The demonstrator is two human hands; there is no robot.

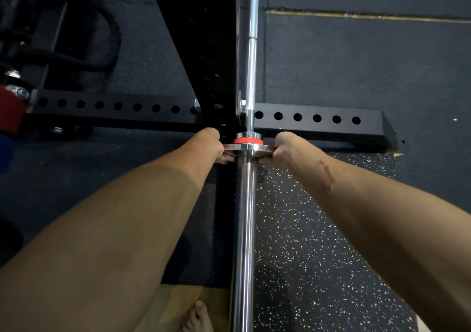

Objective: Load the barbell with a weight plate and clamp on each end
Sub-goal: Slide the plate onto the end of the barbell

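Chrome is seen along the barbell (244, 229), whose thick sleeve runs from six o'clock up to the middle of the view, where a thin silver weight plate (248, 148) is seated against the collar with its red ring (248, 141). The plate is gripped at nine o'clock by the left hand (207, 144) and at three o'clock by the right hand (285, 146), the fingers of both being curled narrowly around its rim. Toward twelve o'clock the slimmer shaft is carried past a black rack upright (204, 51), while a bare foot (196, 317) is shown at six o'clock on the speckled rubber floor (318, 242).
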